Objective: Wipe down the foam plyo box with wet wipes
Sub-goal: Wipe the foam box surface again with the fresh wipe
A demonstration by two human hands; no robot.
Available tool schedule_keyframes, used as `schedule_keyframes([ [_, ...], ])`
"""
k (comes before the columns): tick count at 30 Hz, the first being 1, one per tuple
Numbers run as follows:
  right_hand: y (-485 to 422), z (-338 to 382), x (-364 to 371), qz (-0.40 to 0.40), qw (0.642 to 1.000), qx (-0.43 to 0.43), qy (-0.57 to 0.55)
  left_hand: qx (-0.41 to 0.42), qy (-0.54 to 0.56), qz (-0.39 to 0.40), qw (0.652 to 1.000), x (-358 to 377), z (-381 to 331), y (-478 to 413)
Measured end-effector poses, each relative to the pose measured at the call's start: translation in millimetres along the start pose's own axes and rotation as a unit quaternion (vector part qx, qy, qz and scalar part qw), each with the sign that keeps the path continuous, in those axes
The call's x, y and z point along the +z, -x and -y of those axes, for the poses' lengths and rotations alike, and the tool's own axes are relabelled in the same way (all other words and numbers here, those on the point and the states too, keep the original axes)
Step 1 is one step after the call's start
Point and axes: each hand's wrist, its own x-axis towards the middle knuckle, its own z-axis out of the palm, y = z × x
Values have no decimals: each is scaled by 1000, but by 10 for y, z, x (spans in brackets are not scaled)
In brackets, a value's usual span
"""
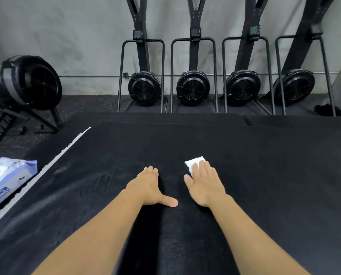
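- Wipe (pixel 193 163): a white folded wet wipe lies flat on the black top of the foam plyo box (pixel 274 195), just beyond mid-surface, with its far corner clear of the fingers.
- Right hand (pixel 204 187): palm down with fingers straight and together, pressing the near half of the wipe onto the box. Nothing is curled or pinched.
- Left hand (pixel 148 185): flat on the box top just beside the right, thumb splayed toward it. It holds nothing and looks like a brace.
- Box: it fills the lower frame, and a pale strip (pixel 66 149) runs along its left edge. The cover shows scuffs and faint creases, so I judge it a soft skin over foam that gives under pressure.
- Handling judgement: the wipe is thin, limp and damp, likely to bunch or roll if pushed from one edge. A flat palm spreading the load suits it better than a pinch.
- Box judgement: bulky but probably light, so it may shift under hard strokes, and the bracing hand helps.
- Wipes pack (pixel 9 175): lies to the left of the box.
- Fan-wheel machines (pixel 192 88): stand along the far wall.
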Motion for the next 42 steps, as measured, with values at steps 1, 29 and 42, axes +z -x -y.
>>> schedule_keyframes([
  [1, -21, 126, 25, 5, 1000, -17, -9, 3, -3, -4, 1000, 8, 11, -3],
  [29, -397, -467, -113, 20, 995, 95, 7, -7, -37, 33, 999, -71, -66, -71],
  [42, -607, 138, -66, 60, 990, -128, 4, -8, -60, 32, 998, -82, -83, -99],
])
